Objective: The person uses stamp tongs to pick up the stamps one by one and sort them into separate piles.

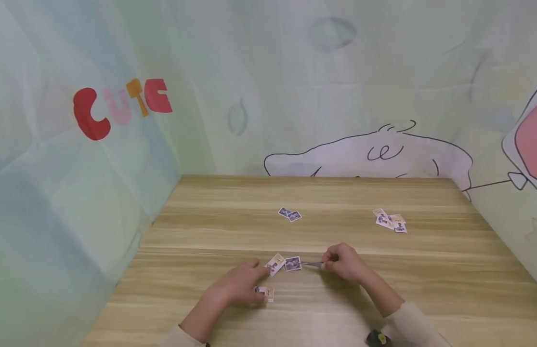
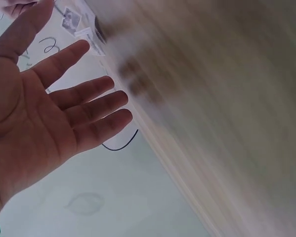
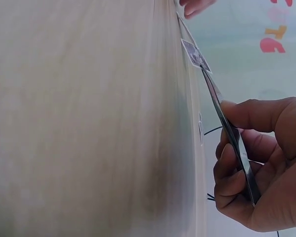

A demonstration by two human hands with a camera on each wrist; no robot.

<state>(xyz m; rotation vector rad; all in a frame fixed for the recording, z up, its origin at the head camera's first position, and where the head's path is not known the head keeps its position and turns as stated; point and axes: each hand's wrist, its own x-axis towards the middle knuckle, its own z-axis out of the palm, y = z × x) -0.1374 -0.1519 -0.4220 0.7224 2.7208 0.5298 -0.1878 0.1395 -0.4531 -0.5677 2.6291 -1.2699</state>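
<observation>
My right hand [image 1: 344, 262] pinches a pair of slim metal tweezers [image 3: 232, 133] between thumb and fingers. Their tips overlap the edge of a purple, white-bordered stamp [image 1: 293, 263], which appears tilted in the right wrist view. Just left of it lies a lighter stamp with orange and purple print [image 1: 275, 264], with fingertips of my left hand [image 1: 240, 284] right at its edge. That hand's fingers are spread and fairly straight in the left wrist view, with nothing in the palm. Another light stamp [image 1: 270, 292] is partly hidden under its thumb.
Farther back on the wooden table [image 1: 225, 226], two purple stamps [image 1: 294, 216] overlap. A small cluster of light stamps [image 1: 384, 220] lies at the back right. A dark object with a yellow mark [image 1: 378, 339] is by the right sleeve. Printed fabric walls enclose the table.
</observation>
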